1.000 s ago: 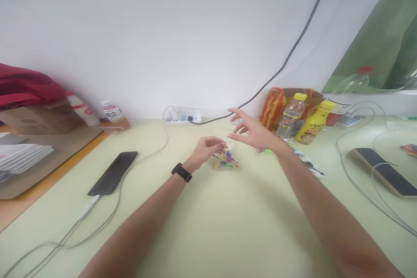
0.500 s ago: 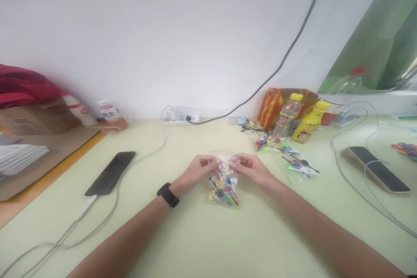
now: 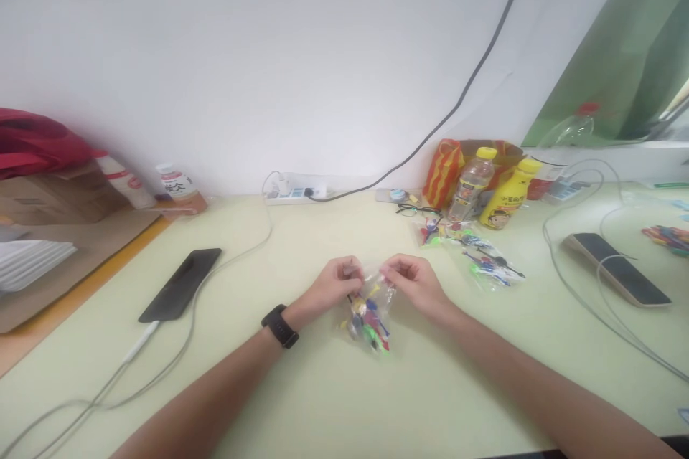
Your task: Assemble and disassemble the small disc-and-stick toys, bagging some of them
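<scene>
A clear plastic bag [image 3: 369,319] with small colourful plastic pieces inside hangs from my two hands, low over the pale green table. My left hand [image 3: 340,285], with a black watch on its wrist, pinches the bag's upper left edge. At the upper right edge, my right hand [image 3: 413,283] grips the film between thumb and fingers. Red, yellow, blue and green pieces gather at the bag's bottom; their exact kind is too blurred to tell. More clear bags of similar pieces [image 3: 492,265] lie on the table beyond my right hand.
A black phone [image 3: 180,285] on a charging cable lies at left. Toward the wall stand a power strip [image 3: 296,193], glasses [image 3: 417,210], a clear bottle [image 3: 471,186] and a yellow bottle [image 3: 509,195]. A dark-topped device [image 3: 619,269] and loose cables are at right.
The top of the bag is stretched wider between my hands, and its pieces have shifted lower. My right hand has moved slightly away from my left. The view has turned a little.
</scene>
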{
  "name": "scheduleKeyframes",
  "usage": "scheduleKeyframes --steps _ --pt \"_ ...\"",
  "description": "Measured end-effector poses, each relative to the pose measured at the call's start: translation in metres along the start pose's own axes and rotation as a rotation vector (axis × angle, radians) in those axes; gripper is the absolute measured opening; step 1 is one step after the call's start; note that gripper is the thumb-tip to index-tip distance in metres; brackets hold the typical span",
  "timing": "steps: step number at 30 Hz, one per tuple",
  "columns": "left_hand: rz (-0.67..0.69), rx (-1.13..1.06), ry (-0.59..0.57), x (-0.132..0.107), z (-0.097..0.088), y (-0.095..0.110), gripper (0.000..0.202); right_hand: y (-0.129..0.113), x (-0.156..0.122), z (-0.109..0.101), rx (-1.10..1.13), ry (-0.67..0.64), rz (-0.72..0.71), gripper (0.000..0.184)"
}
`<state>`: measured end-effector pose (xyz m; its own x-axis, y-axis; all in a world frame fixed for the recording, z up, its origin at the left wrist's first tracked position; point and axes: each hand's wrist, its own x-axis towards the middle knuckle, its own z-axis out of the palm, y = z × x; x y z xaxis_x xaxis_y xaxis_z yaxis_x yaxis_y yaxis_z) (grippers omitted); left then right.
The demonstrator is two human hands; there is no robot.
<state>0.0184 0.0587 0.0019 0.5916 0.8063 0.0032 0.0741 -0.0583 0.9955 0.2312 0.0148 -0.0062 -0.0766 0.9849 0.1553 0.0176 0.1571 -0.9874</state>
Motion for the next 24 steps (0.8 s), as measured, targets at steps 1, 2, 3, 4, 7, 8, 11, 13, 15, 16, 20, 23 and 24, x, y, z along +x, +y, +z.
scheduleKeyframes --steps 1,2,3,4,7,8,11,13,15,16,20,23,24 --pt "-0.008 0.003 -0.019 0.0 0.0 0.001 0.008 0.0 0.0 -0.001 0.0 -0.006 -0.009 0.034" --pt "-0.018 -0.004 -0.039 -0.001 0.0 0.002 0.008 -0.001 0.0 -0.002 0.0 -0.013 -0.017 0.034" --pt "-0.023 -0.018 -0.054 -0.001 -0.001 0.003 0.007 -0.002 0.0 -0.003 0.0 -0.02 -0.024 0.034" --pt "-0.02 -0.036 -0.056 -0.002 -0.002 0.004 0.006 -0.002 0.001 -0.004 0.001 -0.025 -0.029 0.034" --pt "0.051 -0.06 0.014 -0.003 -0.004 0.003 0.009 -0.004 0.002 -0.005 0.002 -0.027 -0.032 0.035" --pt "0.075 -0.051 0.045 -0.003 -0.005 0.002 0.012 -0.005 0.002 -0.005 0.006 -0.028 -0.023 0.035" --pt "0.098 -0.025 0.102 -0.001 -0.007 -0.002 0.019 -0.005 0.003 -0.004 0.036 -0.033 0.018 0.034" --pt "0.092 -0.018 0.113 0.0 -0.01 -0.006 0.022 -0.004 0.004 -0.004 0.061 -0.039 0.039 0.034" --pt "0.086 -0.03 0.119 0.002 -0.013 -0.009 0.024 -0.004 0.005 -0.006 0.077 -0.043 0.051 0.034" --pt "0.088 -0.042 0.126 0.003 -0.014 -0.01 0.025 -0.003 0.005 -0.007 0.081 -0.044 0.056 0.034" --pt "0.117 -0.053 0.155 0.003 -0.017 -0.009 0.025 0.001 0.006 -0.012 0.086 -0.036 0.078 0.036" --pt "0.112 -0.038 0.157 0.002 -0.019 -0.008 0.022 0.006 0.007 -0.014 0.115 -0.018 0.111 0.035" --pt "0.105 -0.04 0.163 0.002 -0.019 -0.009 0.021 0.007 0.008 -0.015 0.131 -0.013 0.122 0.035"
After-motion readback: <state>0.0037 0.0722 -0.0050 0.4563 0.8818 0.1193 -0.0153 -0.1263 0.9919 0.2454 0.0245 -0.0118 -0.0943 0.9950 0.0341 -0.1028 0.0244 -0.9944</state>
